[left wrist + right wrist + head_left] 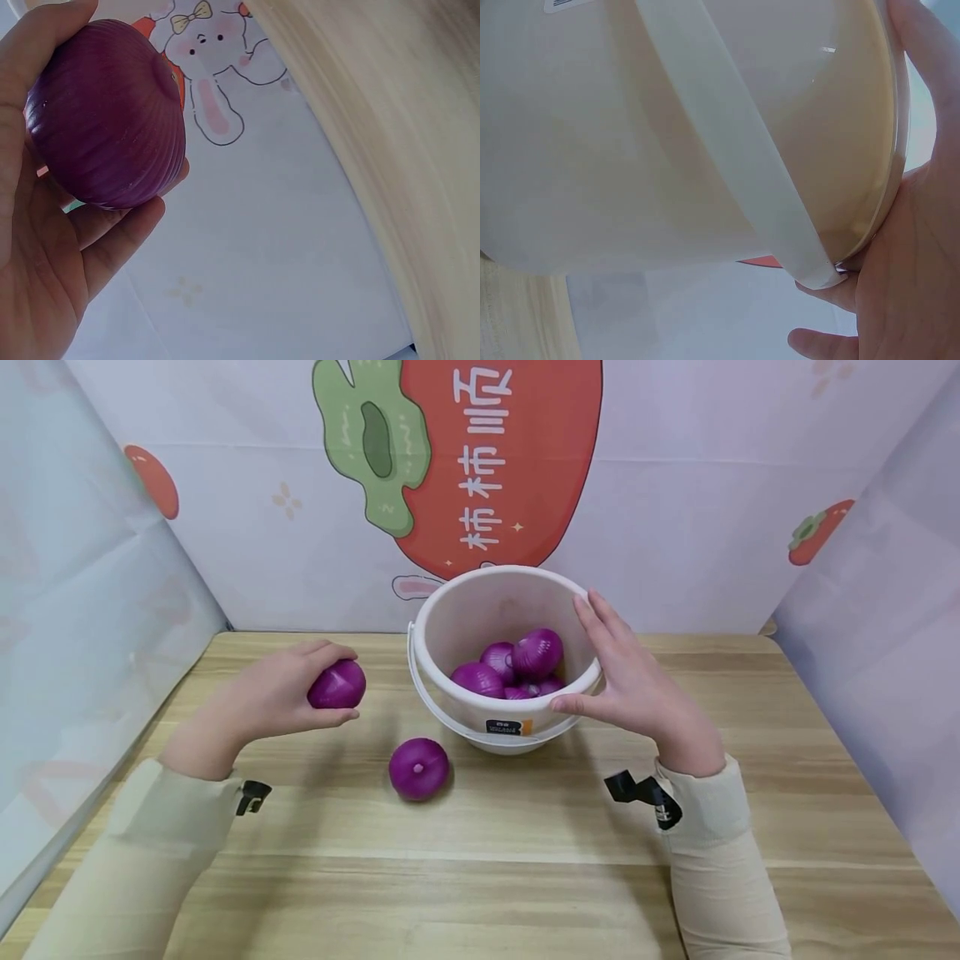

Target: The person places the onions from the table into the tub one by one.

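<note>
In the head view, my left hand grips a purple onion above the left part of the table. The left wrist view shows the same onion large, its skin finely ribbed, between thumb and fingers. A white bucket stands upright at the back middle with several purple onions inside. My right hand holds the bucket by its right rim, thumb toward the front and fingers toward the back. Another onion lies on the table in front of the bucket.
The wooden table meets a white printed cloth standing behind it and at both sides. The bucket's white handle hangs down across its front. A small black device is at the right cuff.
</note>
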Demonstrator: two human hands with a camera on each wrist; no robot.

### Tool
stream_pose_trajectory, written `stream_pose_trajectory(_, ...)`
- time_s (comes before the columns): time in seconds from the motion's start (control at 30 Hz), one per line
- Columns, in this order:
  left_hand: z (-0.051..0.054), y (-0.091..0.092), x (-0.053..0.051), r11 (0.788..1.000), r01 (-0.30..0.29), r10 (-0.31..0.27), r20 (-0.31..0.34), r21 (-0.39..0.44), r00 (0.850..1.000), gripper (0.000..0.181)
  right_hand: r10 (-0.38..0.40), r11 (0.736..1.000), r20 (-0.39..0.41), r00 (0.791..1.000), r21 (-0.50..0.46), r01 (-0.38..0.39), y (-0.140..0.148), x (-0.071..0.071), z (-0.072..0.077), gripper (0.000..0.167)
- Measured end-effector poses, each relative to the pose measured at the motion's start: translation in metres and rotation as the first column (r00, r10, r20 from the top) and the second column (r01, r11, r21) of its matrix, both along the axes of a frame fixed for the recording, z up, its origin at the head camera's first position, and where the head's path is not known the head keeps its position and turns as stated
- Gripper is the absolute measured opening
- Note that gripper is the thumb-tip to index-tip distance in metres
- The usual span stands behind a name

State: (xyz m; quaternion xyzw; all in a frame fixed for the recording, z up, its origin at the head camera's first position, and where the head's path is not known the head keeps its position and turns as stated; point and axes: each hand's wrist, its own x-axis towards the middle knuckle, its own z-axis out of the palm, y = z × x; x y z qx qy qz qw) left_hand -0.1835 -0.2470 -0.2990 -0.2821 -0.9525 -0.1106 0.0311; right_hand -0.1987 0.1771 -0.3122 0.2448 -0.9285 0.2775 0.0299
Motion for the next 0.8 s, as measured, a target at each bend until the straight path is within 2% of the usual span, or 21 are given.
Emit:
stream_pose_trajectory(0.27, 0.011, 0.003, 0.0, 1.0, -0.008, 0.008, -0.029, -0.013, 1.0, 0.056, -0.004, 1.0, 0.006, 1.0, 0.006, 0.004, 0.0, 0.001, 0.001, 0.119)
stream_pose_trajectory(0.53, 0.013, 0.004, 0.0, 1.0, -0.029, 0.03, -0.059, 0.004, 0.998, 0.06, -0.003, 1.0, 0.001, 1.0, 0.002, 0.003, 0.0, 0.001, -0.001, 0.12)
stream_pose_trajectory(0.8, 0.017, 0.008, 0.0, 1.0, -0.011, 0.013, -0.093, 0.019, 0.996, 0.058, 0.005, 1.0, -0.009, 1.0, 0.0, -0.005, 0.001, 0.0, 0.0, 0.119)
